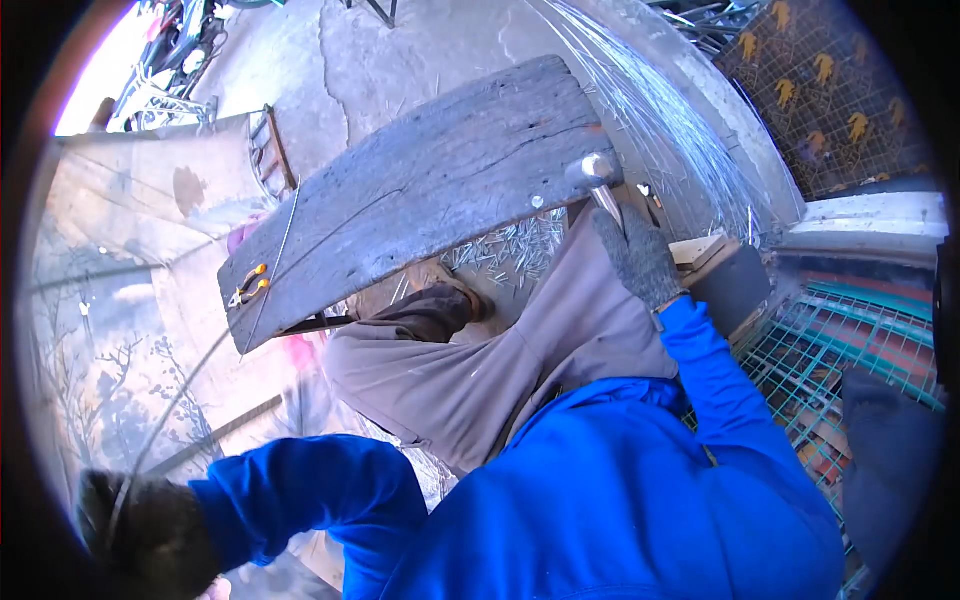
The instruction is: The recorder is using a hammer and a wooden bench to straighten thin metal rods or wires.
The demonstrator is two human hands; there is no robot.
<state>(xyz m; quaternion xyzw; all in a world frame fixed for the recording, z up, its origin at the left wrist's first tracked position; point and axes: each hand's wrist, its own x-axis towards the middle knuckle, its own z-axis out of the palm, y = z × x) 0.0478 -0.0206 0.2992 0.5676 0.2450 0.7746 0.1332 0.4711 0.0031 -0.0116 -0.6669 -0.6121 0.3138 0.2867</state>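
Note:
At the lower left my left hand [150, 530], in a dark glove, is closed around a long thin metal rod [182, 388]. The rod curves up from the glove toward the near left end of a worn dark wooden bench [440, 165]. My right hand [640, 262], in a grey glove, grips a hammer [606, 200] by its metal handle. Its shiny rounded head is at the right end of the bench; whether it touches the wood I cannot tell. Pliers [249, 287] with orange-yellow handles lie on the bench's left end. Beside them a straight thin rod [275, 250] crosses the bench.
Many short cut metal pieces [520, 250] litter the floor under the bench. A bundle of long shiny wires [665, 105] lies beyond its right end. A green wire grid [820, 345] stands at my right. Printed sheeting [125, 320] covers the left side.

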